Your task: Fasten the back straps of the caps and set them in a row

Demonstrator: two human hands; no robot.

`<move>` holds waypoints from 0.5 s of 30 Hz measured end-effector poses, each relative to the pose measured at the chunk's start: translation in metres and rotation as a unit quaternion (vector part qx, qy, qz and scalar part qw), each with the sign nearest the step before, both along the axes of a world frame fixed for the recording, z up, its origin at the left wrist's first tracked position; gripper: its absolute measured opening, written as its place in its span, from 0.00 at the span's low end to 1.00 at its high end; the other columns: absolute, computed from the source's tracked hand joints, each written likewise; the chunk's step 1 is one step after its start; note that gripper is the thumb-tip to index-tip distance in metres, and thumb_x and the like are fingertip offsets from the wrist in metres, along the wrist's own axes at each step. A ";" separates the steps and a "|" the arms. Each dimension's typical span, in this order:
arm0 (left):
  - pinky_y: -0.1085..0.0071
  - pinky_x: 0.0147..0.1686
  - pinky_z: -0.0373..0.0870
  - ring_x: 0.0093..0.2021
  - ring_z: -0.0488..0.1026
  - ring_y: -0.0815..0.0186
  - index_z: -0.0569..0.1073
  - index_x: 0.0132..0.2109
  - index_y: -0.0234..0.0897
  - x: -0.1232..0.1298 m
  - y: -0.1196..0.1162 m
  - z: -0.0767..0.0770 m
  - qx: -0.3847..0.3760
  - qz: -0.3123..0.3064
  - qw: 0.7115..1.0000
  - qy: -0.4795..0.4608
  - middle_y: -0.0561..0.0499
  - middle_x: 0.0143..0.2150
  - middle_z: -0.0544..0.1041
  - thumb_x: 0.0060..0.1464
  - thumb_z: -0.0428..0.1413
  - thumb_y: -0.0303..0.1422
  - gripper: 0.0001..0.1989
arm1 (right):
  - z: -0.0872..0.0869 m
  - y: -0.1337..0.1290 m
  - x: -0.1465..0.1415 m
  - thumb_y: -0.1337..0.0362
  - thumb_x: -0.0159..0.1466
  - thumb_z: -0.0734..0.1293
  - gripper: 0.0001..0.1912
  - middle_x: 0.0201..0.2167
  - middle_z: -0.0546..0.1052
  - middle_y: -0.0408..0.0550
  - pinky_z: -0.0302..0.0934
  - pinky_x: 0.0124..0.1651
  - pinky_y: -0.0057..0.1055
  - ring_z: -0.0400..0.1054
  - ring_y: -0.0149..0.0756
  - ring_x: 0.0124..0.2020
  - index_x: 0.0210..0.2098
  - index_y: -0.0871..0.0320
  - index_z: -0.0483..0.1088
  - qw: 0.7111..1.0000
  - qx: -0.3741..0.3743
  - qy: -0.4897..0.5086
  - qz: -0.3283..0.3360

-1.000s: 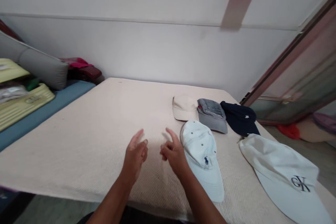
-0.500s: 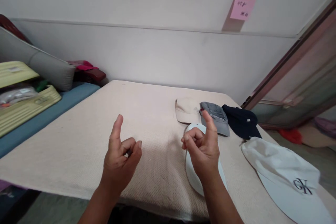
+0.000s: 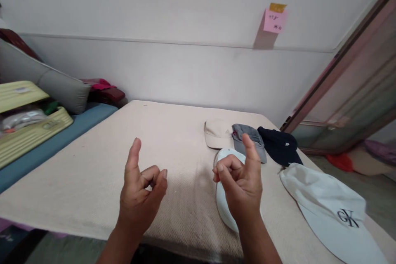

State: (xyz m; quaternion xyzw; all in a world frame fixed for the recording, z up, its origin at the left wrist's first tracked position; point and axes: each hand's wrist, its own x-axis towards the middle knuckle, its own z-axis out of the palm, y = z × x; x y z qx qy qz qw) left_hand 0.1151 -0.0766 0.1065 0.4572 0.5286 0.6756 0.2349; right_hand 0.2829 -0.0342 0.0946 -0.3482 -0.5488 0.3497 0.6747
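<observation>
My left hand (image 3: 140, 192) is held up above the bare left part of the cloth-covered table (image 3: 102, 165). One finger points upward while the thumb and the other fingers curl together, with nothing visible between them. In the same pose, my right hand (image 3: 243, 183) hovers in front of a pale blue-white cap (image 3: 223, 200) and hides part of it. Behind that lie a beige cap (image 3: 217, 133), a grey denim cap (image 3: 247, 134) and a navy cap (image 3: 280, 146) in a row. At the right edge is a white cap with black letters (image 3: 328, 198).
A pink note (image 3: 275, 21) is taped to the white wall behind. On the left, a yellow case (image 3: 35, 134) stands partly open on a blue surface (image 3: 89, 121), by a grey cushion (image 3: 58, 80). A framed door (image 3: 343, 99) is at the right.
The view has tilted slightly up and right, so the note, wall and caps sit lower and farther left. Both hands keep nearly the same pose and place.
</observation>
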 end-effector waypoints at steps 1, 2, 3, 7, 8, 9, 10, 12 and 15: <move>0.75 0.18 0.56 0.16 0.56 0.71 0.47 0.68 0.44 0.000 0.000 0.000 -0.003 -0.004 1.000 0.002 0.61 0.16 0.64 0.48 0.59 0.31 0.44 | -0.001 0.000 0.000 0.68 0.61 0.64 0.38 0.21 0.66 0.36 0.60 0.27 0.30 0.62 0.30 0.21 0.65 0.45 0.44 1.000 -0.004 -0.001 0.002; 0.74 0.18 0.56 0.16 0.56 0.71 0.46 0.68 0.44 0.000 0.001 0.000 -0.007 -0.009 1.000 0.007 0.62 0.16 0.64 0.48 0.59 0.31 0.44 | -0.001 0.000 0.001 0.68 0.61 0.64 0.38 0.21 0.66 0.36 0.60 0.28 0.30 0.62 0.30 0.21 0.66 0.45 0.44 1.000 -0.009 -0.001 0.005; 0.74 0.19 0.57 0.16 0.57 0.70 0.45 0.68 0.44 -0.002 0.004 -0.002 -0.014 -0.016 1.000 0.012 0.62 0.16 0.64 0.49 0.58 0.31 0.44 | -0.003 0.001 0.001 0.68 0.61 0.64 0.38 0.21 0.66 0.35 0.60 0.28 0.30 0.62 0.30 0.21 0.66 0.45 0.44 1.000 -0.014 0.000 0.006; 0.74 0.21 0.59 0.19 0.61 0.69 0.67 0.55 0.41 -0.006 0.025 -0.028 -0.082 -0.071 0.994 0.021 0.60 0.17 0.62 0.51 0.58 0.35 0.23 | -0.023 0.013 0.005 0.67 0.61 0.63 0.35 0.22 0.67 0.36 0.60 0.27 0.29 0.62 0.30 0.21 0.65 0.49 0.47 0.998 -0.062 -0.033 0.007; 0.74 0.20 0.58 0.19 0.61 0.69 0.72 0.42 0.39 -0.006 0.033 -0.038 -0.106 -0.082 0.991 0.027 0.59 0.17 0.62 0.51 0.57 0.37 0.11 | -0.032 0.018 0.007 0.67 0.60 0.62 0.31 0.22 0.67 0.37 0.60 0.27 0.29 0.62 0.30 0.21 0.62 0.51 0.53 0.994 -0.087 -0.062 0.007; 0.74 0.20 0.56 0.18 0.60 0.69 0.71 0.31 0.39 -0.004 0.041 -0.050 -0.134 -0.092 0.986 0.040 0.58 0.16 0.62 0.52 0.55 0.39 0.09 | -0.040 0.023 0.009 0.66 0.60 0.62 0.26 0.22 0.68 0.38 0.59 0.26 0.29 0.62 0.30 0.21 0.58 0.53 0.60 0.989 -0.113 -0.100 0.009; 0.74 0.20 0.55 0.18 0.59 0.69 0.67 0.25 0.39 -0.002 0.048 -0.062 -0.164 -0.106 0.979 0.057 0.57 0.16 0.63 0.53 0.54 0.41 0.14 | -0.049 0.027 0.012 0.66 0.59 0.62 0.20 0.21 0.67 0.38 0.59 0.26 0.29 0.63 0.30 0.20 0.51 0.55 0.66 0.981 -0.136 -0.135 0.006; 0.73 0.21 0.54 0.18 0.59 0.69 0.62 0.20 0.40 0.006 0.058 -0.084 -0.209 -0.134 0.962 0.109 0.56 0.16 0.63 0.55 0.51 0.42 0.19 | -0.063 0.035 0.017 0.65 0.59 0.61 0.12 0.18 0.66 0.38 0.59 0.25 0.29 0.63 0.31 0.19 0.42 0.57 0.70 0.970 -0.172 -0.173 -0.010; 0.72 0.24 0.54 0.19 0.62 0.67 0.62 0.21 0.40 0.023 0.064 -0.105 -0.237 -0.179 0.939 0.172 0.55 0.17 0.66 0.56 0.49 0.41 0.18 | -0.071 0.041 0.027 0.63 0.60 0.61 0.10 0.18 0.67 0.38 0.59 0.25 0.29 0.64 0.32 0.19 0.40 0.57 0.70 0.968 -0.191 -0.157 -0.033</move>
